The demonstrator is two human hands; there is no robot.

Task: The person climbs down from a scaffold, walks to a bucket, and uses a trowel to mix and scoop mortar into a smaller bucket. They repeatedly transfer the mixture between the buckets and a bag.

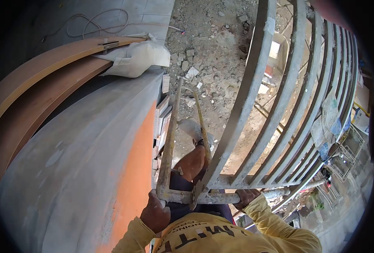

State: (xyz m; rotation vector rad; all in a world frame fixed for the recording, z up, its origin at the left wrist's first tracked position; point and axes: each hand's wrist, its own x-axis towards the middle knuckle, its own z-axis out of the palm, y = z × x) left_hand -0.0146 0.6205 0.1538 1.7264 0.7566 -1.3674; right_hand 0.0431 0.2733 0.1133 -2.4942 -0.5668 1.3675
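Note:
Just in front of my yellow shirt runs a worn, paint-spotted metal pipe, level from left to right. My left hand is wrapped around its left end, where it meets the upright tube of a metal frame. Farther right, my right hand grips the same pipe, its fingers curled over the top. A second upright tube drops away toward the ground. Between the two uprights a bent leg shows, with a pale, dusty shoe below. The pipe passes the lower corner of a grey barred grille.
At left stands an orange-painted wall with a grey top ledge. Wooden panels and a pale cloth lie by it. Rubble covers the ground below. A rag hangs on the grille.

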